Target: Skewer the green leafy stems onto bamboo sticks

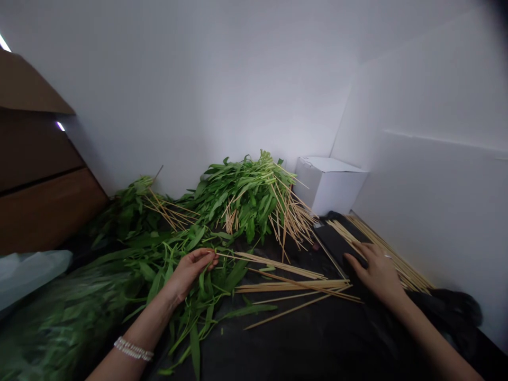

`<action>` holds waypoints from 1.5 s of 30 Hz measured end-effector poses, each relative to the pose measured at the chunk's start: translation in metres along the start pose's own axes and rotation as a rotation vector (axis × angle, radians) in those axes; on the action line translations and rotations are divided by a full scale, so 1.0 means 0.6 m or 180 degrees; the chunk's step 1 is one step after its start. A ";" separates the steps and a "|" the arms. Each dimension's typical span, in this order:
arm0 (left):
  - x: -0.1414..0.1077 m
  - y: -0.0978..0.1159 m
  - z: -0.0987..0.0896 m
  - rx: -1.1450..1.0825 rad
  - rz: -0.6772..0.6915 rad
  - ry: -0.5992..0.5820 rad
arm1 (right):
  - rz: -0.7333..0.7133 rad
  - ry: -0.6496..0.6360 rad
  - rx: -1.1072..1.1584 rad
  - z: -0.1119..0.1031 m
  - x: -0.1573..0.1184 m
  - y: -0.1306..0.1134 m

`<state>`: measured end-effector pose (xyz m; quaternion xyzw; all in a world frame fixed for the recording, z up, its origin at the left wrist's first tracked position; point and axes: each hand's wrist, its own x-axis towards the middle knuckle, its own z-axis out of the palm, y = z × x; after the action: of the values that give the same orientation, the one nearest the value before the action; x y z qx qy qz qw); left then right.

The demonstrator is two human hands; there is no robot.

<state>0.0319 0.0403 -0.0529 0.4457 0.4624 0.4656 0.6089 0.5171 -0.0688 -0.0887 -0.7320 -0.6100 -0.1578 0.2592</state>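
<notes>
My left hand (196, 270) is closed in a pinch, with a bit of a leafy green stem (204, 280) at its fingertips and long leaves hanging below. The end of a thin wooden skewer (230, 256) meets those fingertips; whether they grip it too, I cannot tell. Several more skewers (293, 286) lie loosely on the black surface between my hands. On the right, my right hand (375, 270) reaches over a row of skewers (408, 275), thumb and fingers apart, touching or just above them. Loose leafy stems (166, 254) spread around my left hand.
A big pile of leafy greens (246, 185) with skewers poking out stands at the back, near a white box (335, 180). A smaller bunch (137, 198) sits to its left. Plastic-covered greens (67, 317) fill the front left, beside a brown cardboard box (43, 201). Pale walls enclose the back and right.
</notes>
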 end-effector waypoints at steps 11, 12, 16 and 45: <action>0.003 0.000 0.002 0.0017 -0.0045 0.0041 | -0.0680 0.0401 -0.0020 -0.037 -0.045 -0.006; 0.002 0.000 0.002 0.0008 -0.0052 0.0042 | -0.0717 0.0391 -0.0064 -0.040 -0.046 -0.010; 0.001 0.001 0.003 -0.0032 -0.0082 0.0061 | -0.0866 0.0157 -0.0331 -0.049 -0.052 -0.018; 0.007 -0.003 -0.001 0.0061 -0.0027 0.0045 | -0.0885 0.0404 0.0287 -0.016 -0.008 -0.002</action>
<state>0.0323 0.0441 -0.0553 0.4463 0.4730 0.4617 0.6033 0.5160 -0.0783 -0.0834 -0.6167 -0.6944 -0.2105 0.3054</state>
